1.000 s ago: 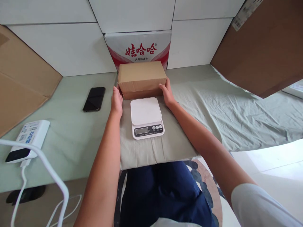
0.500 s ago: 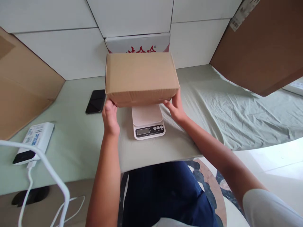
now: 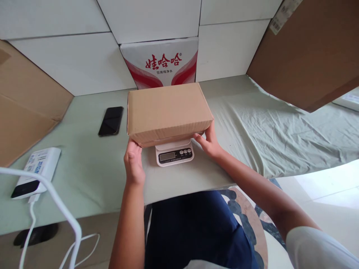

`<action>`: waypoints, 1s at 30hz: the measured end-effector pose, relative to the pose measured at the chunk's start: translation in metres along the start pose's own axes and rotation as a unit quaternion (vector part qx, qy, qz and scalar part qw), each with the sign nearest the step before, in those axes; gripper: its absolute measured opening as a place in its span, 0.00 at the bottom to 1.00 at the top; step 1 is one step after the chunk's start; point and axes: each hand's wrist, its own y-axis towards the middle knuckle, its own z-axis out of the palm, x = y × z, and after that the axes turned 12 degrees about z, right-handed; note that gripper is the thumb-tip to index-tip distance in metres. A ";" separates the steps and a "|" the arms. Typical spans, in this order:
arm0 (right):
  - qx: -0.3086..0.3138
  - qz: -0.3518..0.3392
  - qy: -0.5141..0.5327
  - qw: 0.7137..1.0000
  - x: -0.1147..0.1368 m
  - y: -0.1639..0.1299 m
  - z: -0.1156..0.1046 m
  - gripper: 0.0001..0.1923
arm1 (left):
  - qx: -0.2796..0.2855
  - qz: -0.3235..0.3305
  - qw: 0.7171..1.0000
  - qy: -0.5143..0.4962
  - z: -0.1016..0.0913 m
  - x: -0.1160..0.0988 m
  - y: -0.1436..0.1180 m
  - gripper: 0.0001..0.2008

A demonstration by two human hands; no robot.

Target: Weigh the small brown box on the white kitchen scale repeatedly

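Gripping one plain brown cardboard box (image 3: 167, 111) at its near lower corners, the left hand (image 3: 134, 163) and right hand (image 3: 209, 141) curl their fingers (image 3: 199, 139) under it. It sits on one white digital kitchen scale (image 3: 174, 154) on the green-clothed table (image 3: 84, 164). One black phone (image 3: 111, 120) lies left.

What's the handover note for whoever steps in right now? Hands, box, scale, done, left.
Left hand: gripping the cardboard box at its near-left bottom corner.
Right hand: gripping the box's near-right bottom corner.
Box sits over the white scale, covering its platform; only the display strip shows. Full contact can't be confirmed.
Done: box brought onto the scale.
Left: likely release both hands, then read the display, which is illegible here.
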 end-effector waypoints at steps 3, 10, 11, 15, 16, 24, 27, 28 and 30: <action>-0.003 0.004 0.005 1.000 0.000 -0.001 0.002 0.46 | -0.005 -0.018 1.000 0.002 -0.001 0.001 -0.001 0.40; 0.002 0.012 0.011 1.000 -0.002 -0.002 0.003 0.42 | -0.002 -0.044 0.999 0.016 -0.004 0.003 -0.002 0.41; 0.003 0.013 0.013 1.000 -0.001 -0.003 0.003 0.42 | -0.005 -0.045 0.999 0.015 -0.003 0.002 -0.002 0.41; 0.004 0.020 0.019 1.000 0.002 -0.005 0.002 0.42 | -0.011 -0.050 0.999 0.012 -0.003 0.000 -0.002 0.42; 0.003 0.022 0.019 1.000 0.002 -0.005 0.002 0.42 | -0.011 -0.051 0.999 0.012 -0.003 0.000 -0.002 0.41; -0.004 0.047 0.063 0.997 0.006 -0.003 0.001 0.41 | -0.008 -0.049 0.999 0.000 -0.004 0.002 -0.003 0.42; -0.017 0.057 0.068 0.996 0.009 -0.002 0.000 0.42 | -0.007 -0.036 0.999 -0.006 -0.004 0.001 -0.002 0.41; -0.023 0.060 0.064 0.996 0.009 -0.002 -0.001 0.43 | -0.008 -0.031 0.999 -0.007 -0.004 0.001 -0.002 0.41; -0.033 0.060 0.052 0.996 0.009 -0.002 -0.002 0.43 | -0.009 -0.027 1.000 -0.008 -0.003 -0.001 -0.001 0.40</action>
